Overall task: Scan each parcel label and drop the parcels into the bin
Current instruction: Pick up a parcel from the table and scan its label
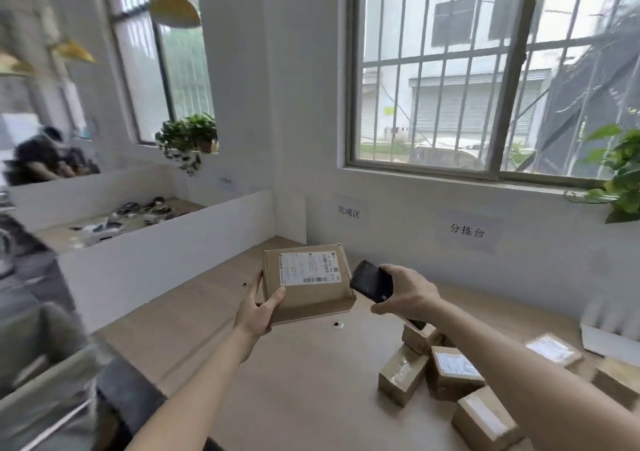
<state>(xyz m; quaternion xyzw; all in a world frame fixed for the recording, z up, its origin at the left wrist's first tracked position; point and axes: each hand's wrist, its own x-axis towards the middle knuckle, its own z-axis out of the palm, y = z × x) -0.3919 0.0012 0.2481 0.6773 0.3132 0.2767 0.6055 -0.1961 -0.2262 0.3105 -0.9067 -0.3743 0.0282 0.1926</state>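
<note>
Both bare forearms reach forward from the near edge, the left one rising from the lower left, the right one entering from the lower right. The left hand point(258, 308) is raised with its thumb laid over the near left corner of a flat cardboard parcel point(306, 282) and its fingers underneath. The right hand point(405, 293), just to the right, is curled around a dark handheld scanner point(371, 281), knuckles up, wrist bent slightly left.

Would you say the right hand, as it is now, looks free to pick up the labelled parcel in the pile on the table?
Probably not yet: the right hand is closed around the black scanner, aimed at the flat parcel in the left hand. The labelled parcel lies uncovered just below that forearm, so only the scanner hinders it.
</note>
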